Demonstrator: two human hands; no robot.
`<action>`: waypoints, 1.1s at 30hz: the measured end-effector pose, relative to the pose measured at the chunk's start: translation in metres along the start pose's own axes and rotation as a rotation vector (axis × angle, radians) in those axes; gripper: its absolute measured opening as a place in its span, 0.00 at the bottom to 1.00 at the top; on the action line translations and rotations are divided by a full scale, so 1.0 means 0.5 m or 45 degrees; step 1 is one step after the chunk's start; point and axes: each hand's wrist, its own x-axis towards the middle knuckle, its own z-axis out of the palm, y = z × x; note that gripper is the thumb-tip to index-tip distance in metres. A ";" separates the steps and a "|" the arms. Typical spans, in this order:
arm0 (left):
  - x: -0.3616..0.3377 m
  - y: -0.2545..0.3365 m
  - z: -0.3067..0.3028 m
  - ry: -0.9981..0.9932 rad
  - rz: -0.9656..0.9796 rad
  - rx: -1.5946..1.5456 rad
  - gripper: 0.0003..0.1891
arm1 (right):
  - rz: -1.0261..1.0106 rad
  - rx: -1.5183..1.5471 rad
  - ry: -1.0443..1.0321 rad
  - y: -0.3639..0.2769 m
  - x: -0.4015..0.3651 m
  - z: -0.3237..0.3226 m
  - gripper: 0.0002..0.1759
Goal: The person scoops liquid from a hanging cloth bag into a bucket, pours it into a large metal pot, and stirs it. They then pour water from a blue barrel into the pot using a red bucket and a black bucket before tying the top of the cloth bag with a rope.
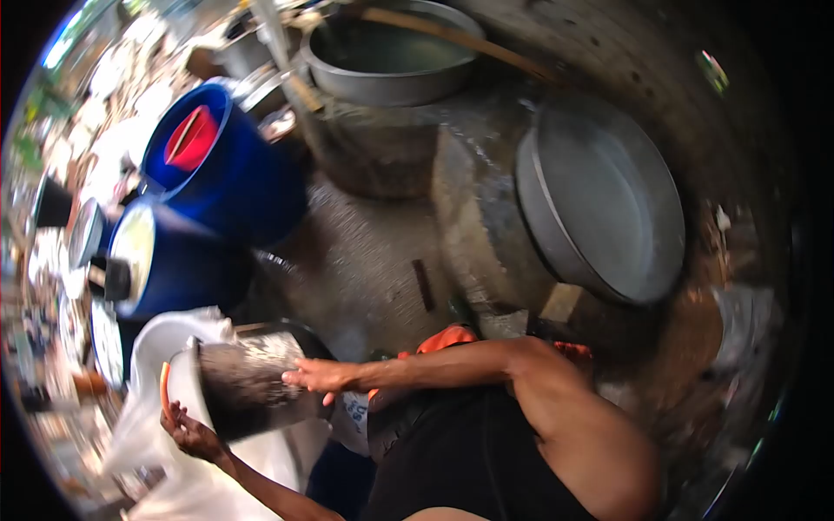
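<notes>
A dark bucket (252,408) with a pale rim lies tilted on its side, its mouth toward the left. My left hand (193,434) is closed around the lower end of an orange bar (165,382), which looks like the bucket handle. Stretched across from the right, my right hand (323,377) has its fingers extended and apart against the bucket's wet, shiny side or near its base. White cloth or sacking (187,330) spreads behind and beneath the bucket. What is inside the bucket is hidden from this angle.
Two blue drums stand at the left: one (252,165) has a red container (193,139) inside, the other (200,260) holds pale contents. A large metal pan (599,200) and a round basin (391,85) with a wooden stick (460,36) sit on raised stands. The concrete floor (356,252) looks wet.
</notes>
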 end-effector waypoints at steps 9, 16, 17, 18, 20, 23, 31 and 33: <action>-0.287 0.649 0.349 -0.541 0.455 -0.137 0.10 | -0.099 1.167 0.431 0.152 -0.085 -0.314 0.47; -0.458 1.094 0.377 -0.813 0.546 -0.586 0.09 | -0.970 0.980 1.113 0.102 -0.511 -0.679 0.29; -0.487 1.135 0.382 -0.962 0.462 -0.785 0.10 | -1.049 0.635 1.408 0.100 -0.609 -0.715 0.31; -0.514 1.168 0.400 -1.001 0.430 -0.868 0.13 | -1.054 0.685 1.528 0.090 -0.710 -0.733 0.27; -0.547 1.233 0.445 -1.215 0.746 -0.744 0.14 | -1.146 0.722 1.823 0.124 -0.859 -0.771 0.23; -0.651 1.346 0.551 -1.698 0.915 -0.623 0.15 | -1.135 0.525 2.163 0.185 -1.070 -0.806 0.24; -1.307 1.271 0.953 -2.647 0.169 -0.933 0.08 | 0.024 -0.296 2.753 0.379 -1.294 -0.997 0.24; -1.447 1.229 1.004 -2.887 -0.220 -0.798 0.09 | 0.216 -0.943 2.728 0.493 -1.260 -1.076 0.24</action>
